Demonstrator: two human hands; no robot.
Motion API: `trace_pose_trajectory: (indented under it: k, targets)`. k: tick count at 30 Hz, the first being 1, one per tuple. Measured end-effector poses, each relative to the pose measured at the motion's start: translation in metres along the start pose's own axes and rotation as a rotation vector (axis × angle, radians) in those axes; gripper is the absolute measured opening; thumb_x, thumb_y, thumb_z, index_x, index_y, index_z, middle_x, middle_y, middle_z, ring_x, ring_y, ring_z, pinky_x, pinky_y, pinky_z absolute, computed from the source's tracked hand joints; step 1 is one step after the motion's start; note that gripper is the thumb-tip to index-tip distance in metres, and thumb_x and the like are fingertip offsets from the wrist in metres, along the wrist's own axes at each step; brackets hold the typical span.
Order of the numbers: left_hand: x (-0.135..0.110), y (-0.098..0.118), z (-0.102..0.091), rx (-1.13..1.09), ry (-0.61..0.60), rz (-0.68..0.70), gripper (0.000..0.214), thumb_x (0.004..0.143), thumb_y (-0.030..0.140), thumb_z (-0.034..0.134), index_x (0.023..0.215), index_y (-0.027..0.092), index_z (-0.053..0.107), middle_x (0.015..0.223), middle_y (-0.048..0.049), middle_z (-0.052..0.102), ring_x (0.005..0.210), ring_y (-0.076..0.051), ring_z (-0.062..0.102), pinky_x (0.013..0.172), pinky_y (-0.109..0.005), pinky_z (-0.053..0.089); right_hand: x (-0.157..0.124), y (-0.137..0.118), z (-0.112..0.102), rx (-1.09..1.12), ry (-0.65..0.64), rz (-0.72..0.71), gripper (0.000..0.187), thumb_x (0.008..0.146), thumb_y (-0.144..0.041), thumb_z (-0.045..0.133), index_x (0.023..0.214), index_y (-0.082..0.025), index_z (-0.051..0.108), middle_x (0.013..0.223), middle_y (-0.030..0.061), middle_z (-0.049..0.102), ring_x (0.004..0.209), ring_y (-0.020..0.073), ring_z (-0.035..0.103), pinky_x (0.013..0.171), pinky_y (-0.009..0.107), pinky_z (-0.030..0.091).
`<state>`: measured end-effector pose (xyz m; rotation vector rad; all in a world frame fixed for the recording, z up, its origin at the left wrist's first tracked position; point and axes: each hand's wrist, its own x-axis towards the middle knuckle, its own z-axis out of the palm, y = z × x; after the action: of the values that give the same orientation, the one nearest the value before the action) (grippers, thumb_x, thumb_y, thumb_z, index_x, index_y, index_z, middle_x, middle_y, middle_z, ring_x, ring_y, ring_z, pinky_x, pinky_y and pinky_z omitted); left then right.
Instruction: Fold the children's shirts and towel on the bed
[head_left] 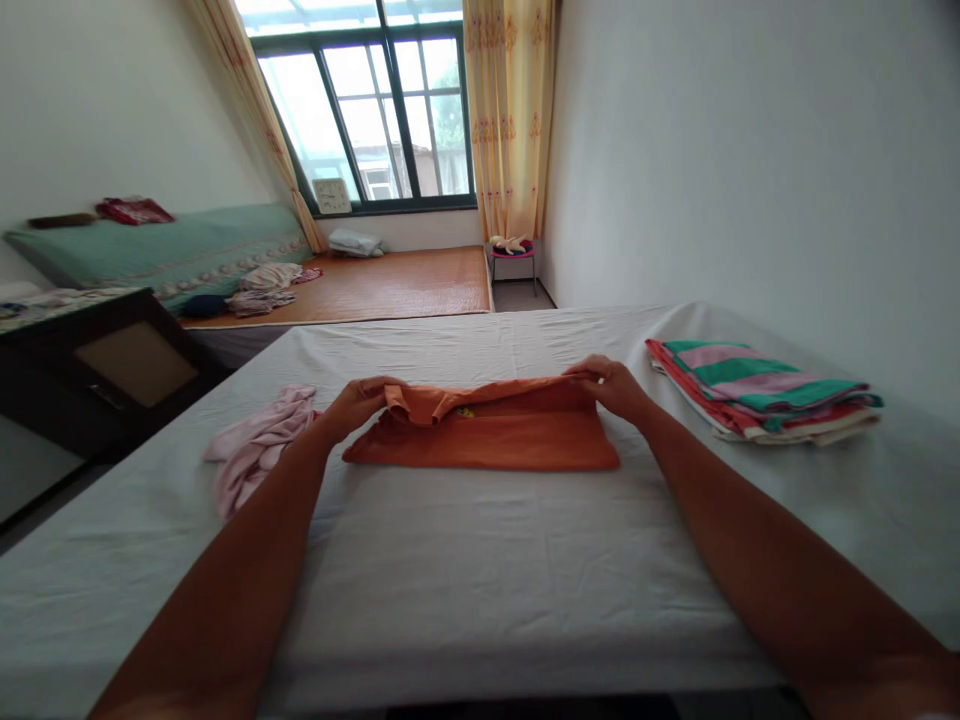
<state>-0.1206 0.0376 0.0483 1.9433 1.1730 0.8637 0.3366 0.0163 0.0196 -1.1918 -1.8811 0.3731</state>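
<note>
An orange shirt (487, 442) lies partly folded on the white bed sheet (480, 580), its far edge lifted off the sheet. My left hand (364, 402) pinches the upper left end of that edge, close to what looks like the collar. At the other end, my right hand (609, 382) grips the upper right corner between thumb and fingers. A small yellow mark shows on the fabric between the two hands. Beside my left forearm is a crumpled pale pink cloth (259, 450).
To the right sits a stack of folded clothes (765, 390), green-and-pink striped on top. Beyond the bed are a second bed with a brown mat (405, 280), a dark cabinet (112, 370) at left and a small pink stool (513, 250). A white wall (750, 160) runs along the right.
</note>
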Motion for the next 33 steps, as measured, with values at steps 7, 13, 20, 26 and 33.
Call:
trace_pose_trajectory:
  k: [7, 13, 20, 26, 33]
  targets:
    - [-0.015, 0.015, -0.022, 0.115, -0.373, 0.016, 0.036, 0.072, 0.052, 0.068, 0.085, 0.019, 0.077, 0.094, -0.0081, 0.073, 0.101, -0.028, 0.063, 0.094, -0.037, 0.046, -0.012, -0.017, -0.034, 0.122, -0.686, 0.086, 0.035, 0.073, -0.049, 0.068, 0.089, -0.019, 0.075, 0.085, 0.0051, 0.069, 0.081, 0.0192, 0.062, 0.074, 0.03, 0.047]
    - [-0.03, 0.01, -0.045, 0.072, -0.128, -0.114, 0.049, 0.07, 0.058, 0.067, 0.102, 0.02, 0.073, 0.113, -0.0115, 0.069, 0.109, -0.029, 0.06, 0.089, -0.037, 0.049, -0.007, -0.025, -0.025, -0.065, -0.362, 0.084, 0.048, 0.086, -0.058, 0.048, 0.088, -0.017, 0.074, 0.087, 0.0077, 0.071, 0.083, 0.0215, 0.062, 0.076, 0.032, 0.047]
    - [-0.011, -0.022, -0.016, 0.099, 0.285, -0.335, 0.055, 0.067, 0.063, 0.063, 0.095, 0.016, 0.071, 0.075, -0.0051, 0.069, 0.069, -0.018, 0.064, 0.059, -0.025, 0.047, -0.02, -0.03, 0.036, -0.303, -0.401, -0.177, 0.035, 0.092, -0.044, 0.045, 0.114, -0.027, 0.067, 0.12, 0.0057, 0.064, 0.11, 0.0243, 0.054, 0.097, 0.04, 0.042]
    - [0.003, -0.026, 0.007, 0.015, 0.282, -0.231, 0.058, 0.059, 0.047, 0.075, 0.107, 0.015, 0.07, 0.062, 0.0013, 0.062, 0.059, -0.014, 0.057, 0.053, -0.022, 0.043, -0.02, -0.017, 0.041, -0.36, -0.264, -0.021, 0.03, 0.088, -0.037, 0.052, 0.11, -0.023, 0.067, 0.109, 0.0072, 0.068, 0.102, 0.0232, 0.058, 0.091, 0.037, 0.045]
    - [0.008, -0.028, 0.016, -0.423, 0.388, -0.332, 0.056, 0.064, 0.041, 0.076, 0.111, 0.013, 0.065, 0.081, -0.0043, 0.067, 0.066, -0.012, 0.063, 0.059, -0.023, 0.052, -0.014, -0.011, 0.039, -0.428, -0.11, 0.113, 0.018, 0.084, -0.026, 0.054, 0.091, -0.023, 0.07, 0.093, 0.0041, 0.07, 0.088, 0.0213, 0.062, 0.081, 0.033, 0.047]
